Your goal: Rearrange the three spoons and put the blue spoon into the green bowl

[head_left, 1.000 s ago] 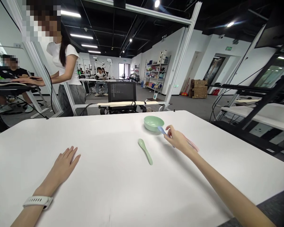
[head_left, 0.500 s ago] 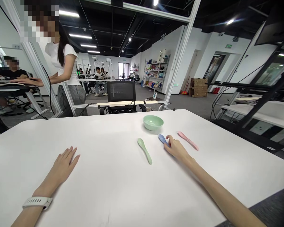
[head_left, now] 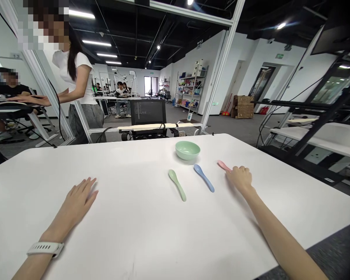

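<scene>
On the white table (head_left: 125, 221), my right hand (head_left: 241, 179) has its fingers curled over the handle of a pink spoon (head_left: 223, 165). Only the spoon's bowl end shows; the hand covers the rest. To the left of that hand lies a blue spoon (head_left: 204, 178), and farther left a light green spoon (head_left: 177, 185), both untouched. Behind the spoons stands a green bowl (head_left: 187, 151). Flat on the tabletop at the left rests my left hand (head_left: 79, 202), fingers stretched out and holding nothing, with a pale watch band on the wrist.
A metal frame (head_left: 221, 74) rises beyond the table's far edge, with an office chair (head_left: 148, 112) behind it. A person in a white shirt (head_left: 78, 68) stands at the far left, hands over another table. Black equipment (head_left: 312, 132) stands to the right.
My right hand has moved right, from the blue spoon to the pink one, leaving the blue spoon on the table. My left hand stays in place.
</scene>
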`<state>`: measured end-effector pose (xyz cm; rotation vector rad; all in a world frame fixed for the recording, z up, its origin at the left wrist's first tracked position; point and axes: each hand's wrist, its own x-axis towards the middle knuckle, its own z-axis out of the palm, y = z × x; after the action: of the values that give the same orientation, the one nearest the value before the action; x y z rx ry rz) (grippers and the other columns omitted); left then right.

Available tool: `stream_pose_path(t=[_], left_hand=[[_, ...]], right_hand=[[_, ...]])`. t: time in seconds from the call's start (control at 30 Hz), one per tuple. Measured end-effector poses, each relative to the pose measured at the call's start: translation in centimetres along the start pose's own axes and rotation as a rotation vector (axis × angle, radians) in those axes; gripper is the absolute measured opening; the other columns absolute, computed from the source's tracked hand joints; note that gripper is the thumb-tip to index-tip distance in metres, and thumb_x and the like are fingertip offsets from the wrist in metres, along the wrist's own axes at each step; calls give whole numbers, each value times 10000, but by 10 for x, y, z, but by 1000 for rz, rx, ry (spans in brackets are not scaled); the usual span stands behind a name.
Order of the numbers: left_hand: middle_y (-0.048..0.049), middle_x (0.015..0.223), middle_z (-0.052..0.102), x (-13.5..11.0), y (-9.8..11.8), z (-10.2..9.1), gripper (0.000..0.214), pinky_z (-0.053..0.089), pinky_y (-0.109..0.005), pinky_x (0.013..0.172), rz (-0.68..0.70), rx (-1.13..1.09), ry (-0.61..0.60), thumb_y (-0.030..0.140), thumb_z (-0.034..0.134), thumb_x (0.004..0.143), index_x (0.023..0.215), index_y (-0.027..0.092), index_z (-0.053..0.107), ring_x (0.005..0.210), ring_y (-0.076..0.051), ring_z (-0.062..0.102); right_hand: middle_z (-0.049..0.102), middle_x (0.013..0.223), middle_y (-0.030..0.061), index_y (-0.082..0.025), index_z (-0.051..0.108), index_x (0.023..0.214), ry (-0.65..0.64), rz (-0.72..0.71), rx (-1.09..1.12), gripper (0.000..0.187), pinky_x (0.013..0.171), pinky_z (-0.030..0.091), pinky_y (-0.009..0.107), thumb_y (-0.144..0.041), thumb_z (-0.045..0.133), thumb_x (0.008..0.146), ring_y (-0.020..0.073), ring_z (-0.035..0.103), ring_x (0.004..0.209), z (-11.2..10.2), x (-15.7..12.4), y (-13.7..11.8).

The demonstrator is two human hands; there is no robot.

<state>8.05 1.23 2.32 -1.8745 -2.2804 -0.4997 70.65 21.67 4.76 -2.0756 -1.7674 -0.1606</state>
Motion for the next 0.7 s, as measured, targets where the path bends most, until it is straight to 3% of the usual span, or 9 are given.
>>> stream_pose_path(t=[0.1,0.17,0.27,0.33,0.47,0.57,0.63,0.7], left_hand=[[-153,1508,628,6,30,-16,634,443,-533,1189,120,-75,44,554,341,976,1461,194,535,1388,-330,585],[-122,1382,697,10,62,-25,574,516,-487,1101,173,-157,51,548,369,994,1436,228,547,1258,-296,664],[-92,1243,720,13,120,-33,494,583,-393,930,338,-241,45,492,383,1024,1415,244,553,1080,-235,718],[-72,1117,723,14,160,-34,467,585,-350,826,460,-235,40,434,372,1044,1438,238,528,931,-198,722],[-61,998,720,13,228,-25,446,558,-353,775,735,-77,44,324,394,1047,1478,234,464,882,-210,703],[-80,1012,726,12,251,-13,388,541,-353,744,797,-36,29,245,407,1031,1404,210,511,896,-220,694],[-76,974,725,12,251,-6,317,536,-346,738,797,-40,21,173,377,1019,1242,205,601,892,-214,689],[-76,953,721,12,243,-2,327,539,-344,745,783,-46,16,104,360,997,1148,202,633,889,-210,688]], right_hand=[[698,1041,303,-111,753,900,-96,132,-98,295,836,484,454,-312,552,979,411,675,1062,-7,-1,-1],[715,994,264,-130,734,885,-112,130,-34,308,769,480,407,-330,525,990,360,700,959,-18,-7,-12],[735,904,175,-165,693,906,-88,43,170,268,688,455,346,-355,519,981,284,696,815,-37,-28,-44],[728,803,102,-196,667,896,-130,-88,364,281,662,450,316,-434,540,971,240,679,736,-50,-52,-74],[622,561,-16,-225,636,852,-533,-351,700,344,615,448,306,-557,603,930,184,598,521,-70,-108,-139],[575,490,-45,-228,621,814,-715,-411,806,332,594,414,291,-543,673,903,164,556,508,-79,-134,-169],[562,483,-45,-225,622,805,-778,-450,844,358,595,403,287,-562,658,921,163,544,536,-80,-139,-176],[584,546,-19,-218,621,776,-751,-486,819,432,599,400,290,-591,552,983,166,550,578,-74,-135,-176]])
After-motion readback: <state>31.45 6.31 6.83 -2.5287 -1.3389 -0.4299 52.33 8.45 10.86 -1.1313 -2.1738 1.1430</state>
